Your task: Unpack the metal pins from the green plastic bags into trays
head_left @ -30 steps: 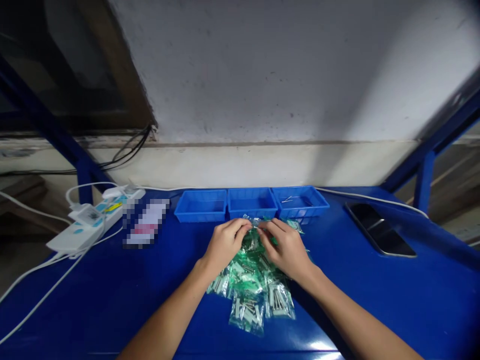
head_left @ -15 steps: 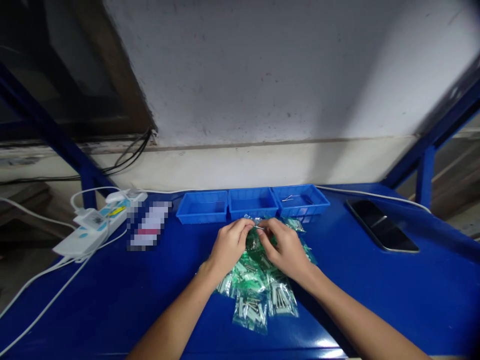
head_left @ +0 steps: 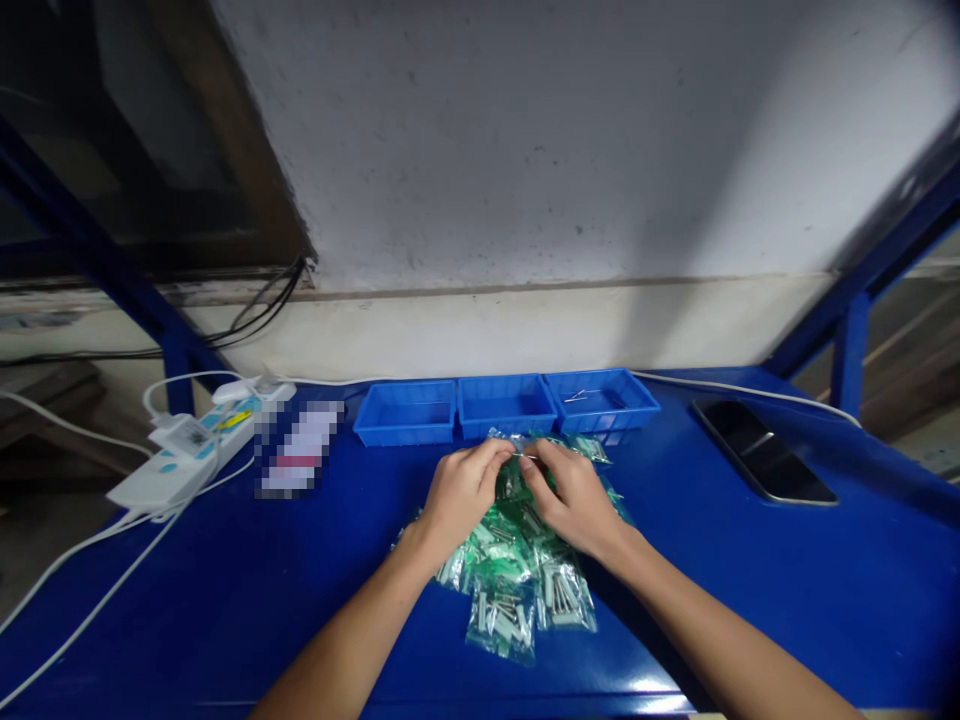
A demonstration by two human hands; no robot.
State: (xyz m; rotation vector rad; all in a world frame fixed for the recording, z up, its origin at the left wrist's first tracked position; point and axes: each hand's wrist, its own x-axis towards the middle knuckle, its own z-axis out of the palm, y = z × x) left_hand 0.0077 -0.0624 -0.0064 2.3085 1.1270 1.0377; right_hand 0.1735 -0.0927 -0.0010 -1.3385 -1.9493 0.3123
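Note:
A heap of small clear-and-green plastic bags (head_left: 517,585) with metal pins in them lies on the blue table (head_left: 750,600) in front of me. My left hand (head_left: 459,492) and my right hand (head_left: 571,495) rest over the far end of the heap, fingertips pinched together on one small bag (head_left: 513,470) between them. Behind the heap three blue trays stand in a row: the left tray (head_left: 405,412), the middle tray (head_left: 504,405) and the right tray (head_left: 600,400), which holds a thin metal pin or two.
A white power strip (head_left: 196,440) with white cables lies at the far left, next to a blurred card (head_left: 298,462). A dark phone (head_left: 763,462) lies at the far right. A white cable runs along the wall behind the trays.
My hands have stayed together over the far end of the heap, with only small finger shifts on the bag. The view has moved slightly.

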